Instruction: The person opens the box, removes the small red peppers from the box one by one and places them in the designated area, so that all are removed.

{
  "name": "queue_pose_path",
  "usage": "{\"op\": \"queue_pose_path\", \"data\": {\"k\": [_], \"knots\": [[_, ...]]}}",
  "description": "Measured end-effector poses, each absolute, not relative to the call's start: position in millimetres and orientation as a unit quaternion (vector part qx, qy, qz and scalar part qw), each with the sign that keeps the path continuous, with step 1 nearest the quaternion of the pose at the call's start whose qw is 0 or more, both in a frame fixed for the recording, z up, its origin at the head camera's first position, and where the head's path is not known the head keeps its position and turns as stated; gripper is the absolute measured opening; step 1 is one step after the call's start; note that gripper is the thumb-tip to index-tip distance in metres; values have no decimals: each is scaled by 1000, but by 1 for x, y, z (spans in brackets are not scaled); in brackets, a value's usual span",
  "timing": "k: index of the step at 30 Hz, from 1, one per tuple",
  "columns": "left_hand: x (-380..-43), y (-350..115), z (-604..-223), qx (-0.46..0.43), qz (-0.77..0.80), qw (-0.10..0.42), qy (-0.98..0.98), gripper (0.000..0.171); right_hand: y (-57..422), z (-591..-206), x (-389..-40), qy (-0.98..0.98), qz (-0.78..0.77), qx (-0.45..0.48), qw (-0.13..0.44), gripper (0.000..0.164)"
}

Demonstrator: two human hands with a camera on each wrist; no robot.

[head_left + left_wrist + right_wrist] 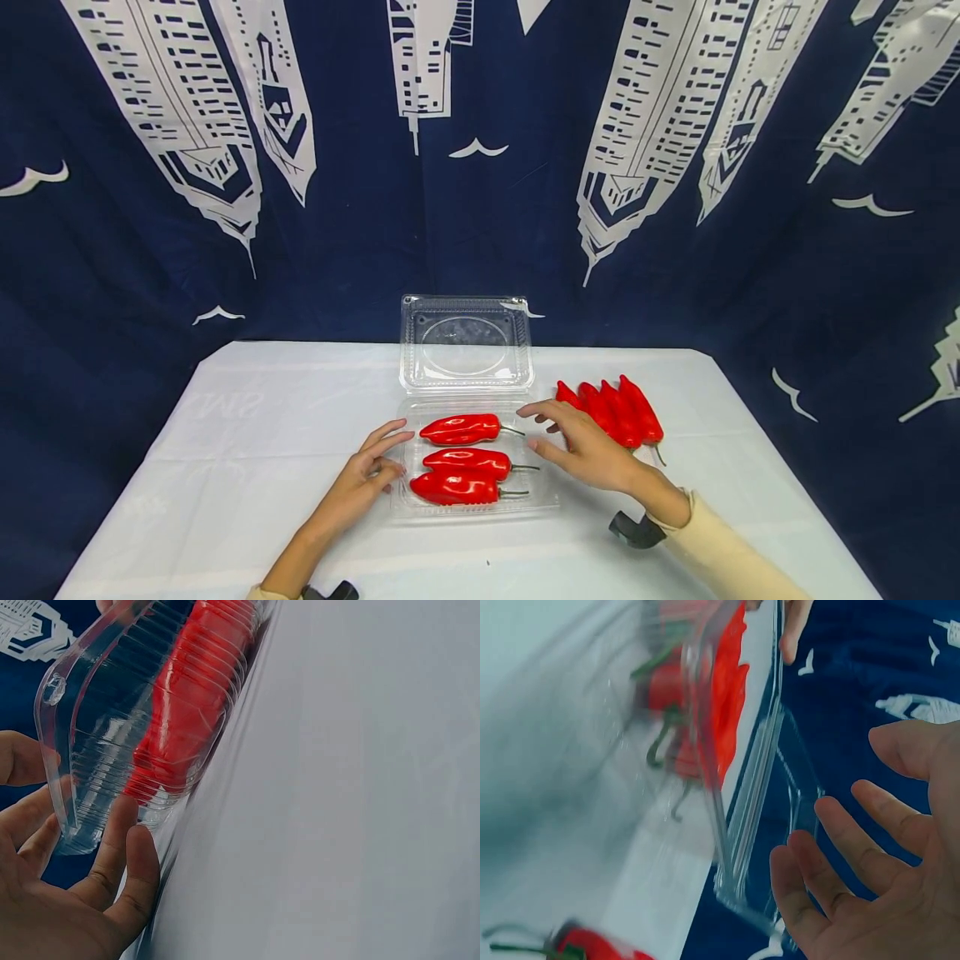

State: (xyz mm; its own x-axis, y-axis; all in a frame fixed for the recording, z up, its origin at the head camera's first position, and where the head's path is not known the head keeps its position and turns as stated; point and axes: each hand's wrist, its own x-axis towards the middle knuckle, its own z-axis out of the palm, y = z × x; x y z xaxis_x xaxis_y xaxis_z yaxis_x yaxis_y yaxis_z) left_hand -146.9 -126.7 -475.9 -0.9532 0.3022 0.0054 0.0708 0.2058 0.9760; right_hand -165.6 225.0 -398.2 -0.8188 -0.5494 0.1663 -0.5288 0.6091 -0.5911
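Note:
A clear plastic clamshell box [480, 513] lies on the table with its lid [465, 367] raised at the back. Three red peppers with green stems lie crosswise inside: one at the back [459, 430], one in the middle [468, 461] and one in front [453, 487]. My left hand [352, 487] is at the box's left side, its fingers [118, 840] spread along the ribbed wall. At the right side, my right hand [588, 450] hovers with loosely bent fingers [855, 847] and nothing in its grasp, close to the stems and the right rim.
Several more red peppers [633, 412] lie side by side to the right of the box, partly hidden behind my right hand. White cloth covers the table [262, 433]. Behind it hangs a dark blue curtain [495, 225] printed with white buildings.

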Motion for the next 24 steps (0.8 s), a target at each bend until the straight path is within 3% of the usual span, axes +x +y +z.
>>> {"op": "queue_pose_path", "data": {"k": [13,24], "knots": [[-147,-128,-477,126,615,89,773,50,194,-403,-152,872,-325,-356,84,39],[-148,-127,-478,122,611,89,777,49,173,-418,-145,868,-280,-401,86,28]]}}
